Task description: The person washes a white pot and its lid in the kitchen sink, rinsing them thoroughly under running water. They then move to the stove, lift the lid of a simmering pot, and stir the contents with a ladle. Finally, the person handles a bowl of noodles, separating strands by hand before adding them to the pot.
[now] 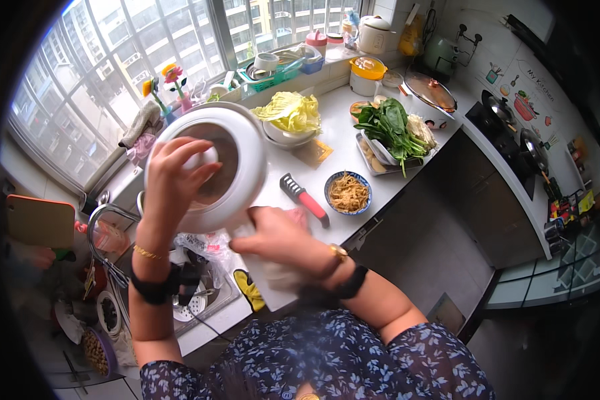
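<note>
A white-rimmed glass lid [250, 150] sits tilted in front of me, over a white pot [205, 222] that it largely hides. My left hand [172, 172] has its fingers around the lid's white knob [210, 156]. Lower and to the right, my right hand [280, 237], slightly blurred, grips the pot's pale handle [241, 227]. Just beyond that hand lies a red-handled kitchen tool [307, 202] with a black slotted head. Beside it stands a blue-patterned bowl [366, 206] of tan shredded food [347, 191].
Cabbage leaves [292, 112] fill a white bowl [290, 136] near the window. Leafy greens [387, 125] and enoki mushrooms [420, 131] rest on stacked trays [375, 167]. A lidded pot [425, 107] stands behind. The sink [225, 300] and curved faucet [97, 215] are at left.
</note>
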Demonstrator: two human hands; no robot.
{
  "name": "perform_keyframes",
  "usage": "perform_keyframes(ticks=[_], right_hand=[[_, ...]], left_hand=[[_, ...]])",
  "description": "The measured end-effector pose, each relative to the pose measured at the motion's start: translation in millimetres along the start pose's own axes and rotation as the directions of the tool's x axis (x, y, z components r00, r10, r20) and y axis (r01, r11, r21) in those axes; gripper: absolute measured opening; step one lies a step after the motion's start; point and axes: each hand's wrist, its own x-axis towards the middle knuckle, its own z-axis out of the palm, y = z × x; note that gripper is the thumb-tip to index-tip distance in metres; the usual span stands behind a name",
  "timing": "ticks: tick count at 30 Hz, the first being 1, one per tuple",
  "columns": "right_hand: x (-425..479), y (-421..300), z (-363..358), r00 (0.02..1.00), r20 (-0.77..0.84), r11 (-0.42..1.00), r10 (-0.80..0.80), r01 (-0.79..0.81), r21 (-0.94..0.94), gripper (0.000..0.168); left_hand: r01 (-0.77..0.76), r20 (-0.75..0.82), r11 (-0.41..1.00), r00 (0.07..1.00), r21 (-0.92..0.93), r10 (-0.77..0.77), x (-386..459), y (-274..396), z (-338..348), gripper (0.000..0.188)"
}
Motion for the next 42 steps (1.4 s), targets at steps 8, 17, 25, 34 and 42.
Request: perform_keyframes(ticks=[8,17,25,34,42], right_hand=[[-104.8,54.1,-179.4,0.977,-0.141,0.987,0.158,-0.154,0.042,0.043],[-237.8,135.6,-358.7,0.857,-0.371,0.924,0.358,-0.381,0.012,0.035],[-283.0,209.7,-471.0,0.762,-0.456,0.884,0.459,-0.342,0.318,0.031],[-263.4,316.8,-662.5,0.645,-0.599,0.876,0.475,-0.282,0.391,0.023],[-189.2,443.7,-815.3,0.588,-0.600,0.834,0.543,-0.295,0.466,0.029]], left_hand=[[-0.164,0.019,0.980,0.986,-0.111,0.167,114.8,126.3,154.3,0.029],[-0.303,0.248,0.844,0.863,-0.442,0.440,208.3,314.3,328.7,0.026],[-0.377,0.073,0.733,0.863,-0.566,0.500,272.4,427.0,447.1,0.048],[0.184,0.454,0.665,0.853,-0.724,0.259,262.5,389.4,547.6,0.032],[0.339,0.680,0.706,0.681,-0.622,0.272,311.8,394.1,613.2,0.028]])
